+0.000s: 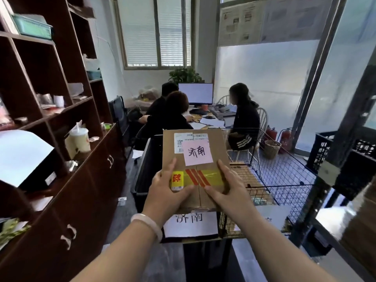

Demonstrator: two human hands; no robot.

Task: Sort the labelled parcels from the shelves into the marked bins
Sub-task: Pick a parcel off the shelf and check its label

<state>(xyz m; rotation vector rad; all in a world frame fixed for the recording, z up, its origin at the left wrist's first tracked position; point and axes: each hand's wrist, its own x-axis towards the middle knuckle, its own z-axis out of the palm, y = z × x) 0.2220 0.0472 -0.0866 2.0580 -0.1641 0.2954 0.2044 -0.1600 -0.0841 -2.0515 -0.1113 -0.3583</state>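
Head view: a person holds a cardboard parcel in both hands over a black bin. The left hand and right hand clasp its near end, thumbs pressed on top beside the yellow tape and fingers curled round the side edges and underneath. A pink label, just beyond the thumbs, carries handwritten characters that match the white sign on the bin front, below the wrists. A wire bin stands just to the right of the right fingers, against the black bin.

The drop looks imminent, though the parcel is not yet released. The grip covers the near end only, so the far end could dip and tip the parcel out of the fingers early. Release it a little too far right and it could catch the shared rim or slide into the wire bin, landing in the wrong pile.
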